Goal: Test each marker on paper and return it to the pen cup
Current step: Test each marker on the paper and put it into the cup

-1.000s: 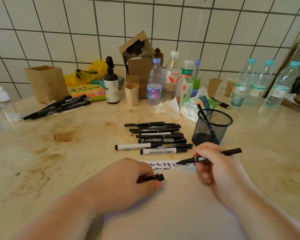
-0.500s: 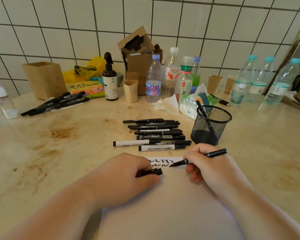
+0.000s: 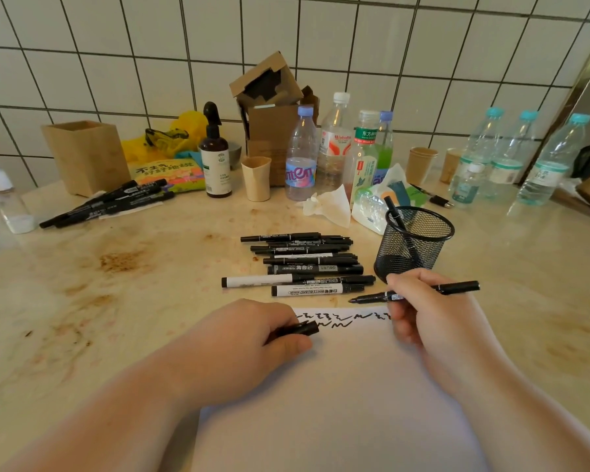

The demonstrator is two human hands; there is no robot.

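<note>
One marker in the row [image 3: 317,290] reads "WHITEBOARD MARKER", upside down from here; another [image 3: 315,269] carries "PERMANENT" and a deli mark; a bottle [image 3: 300,160] by the wall shows "nten" in pink, the one beside it [image 3: 334,144] "Wahaha", and a third [image 3: 363,155] has a green label in Chinese characters (as does the bright packet [image 3: 169,173] further left). The counter [image 3: 116,301] is pale marble-look stone with brown stains toward the left; white square tiles [image 3: 116,46] with dark grout rise behind it. The paper [image 3: 338,386] lies at the near edge, black squiggles [image 3: 341,320] along its far end. The right hand [image 3: 423,311] pinches an uncapped marker [image 3: 413,294] between thumb and fingers — nearly level, tip pointing left, just above the paper's far edge and clear of the sheet. The left hand [image 3: 246,338] rests on the paper, fingers curled round a black cap [image 3: 302,328]. The mesh cup [image 3: 414,241] stands just beyond the right hand, one marker [image 3: 394,212] leaning inside; more markers [image 3: 109,204] lie at the far left near a wooden box [image 3: 86,155].
</note>
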